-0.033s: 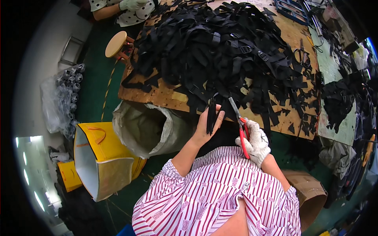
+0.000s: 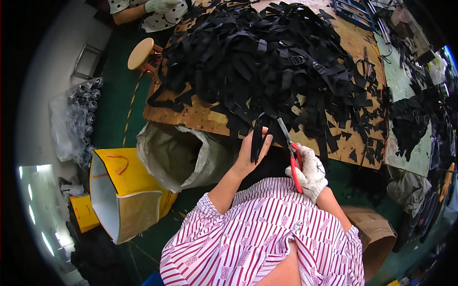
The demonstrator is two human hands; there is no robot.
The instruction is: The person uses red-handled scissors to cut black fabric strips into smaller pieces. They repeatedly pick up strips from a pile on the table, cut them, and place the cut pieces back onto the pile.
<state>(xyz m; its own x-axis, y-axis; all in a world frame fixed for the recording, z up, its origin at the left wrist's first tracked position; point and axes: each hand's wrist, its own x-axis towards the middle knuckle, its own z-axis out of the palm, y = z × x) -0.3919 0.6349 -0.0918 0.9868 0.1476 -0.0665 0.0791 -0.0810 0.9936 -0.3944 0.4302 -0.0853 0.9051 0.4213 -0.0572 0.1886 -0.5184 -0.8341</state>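
Head view, red-handled tool, pointing forward-left

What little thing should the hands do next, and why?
Maybe the gloved right hand should bring the red-handled tool a little left, toward the black straps in the bare left hand, because the left hand holds them up while the tool's tip is over to their right.

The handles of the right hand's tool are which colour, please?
Red handles, clearest in the head view.
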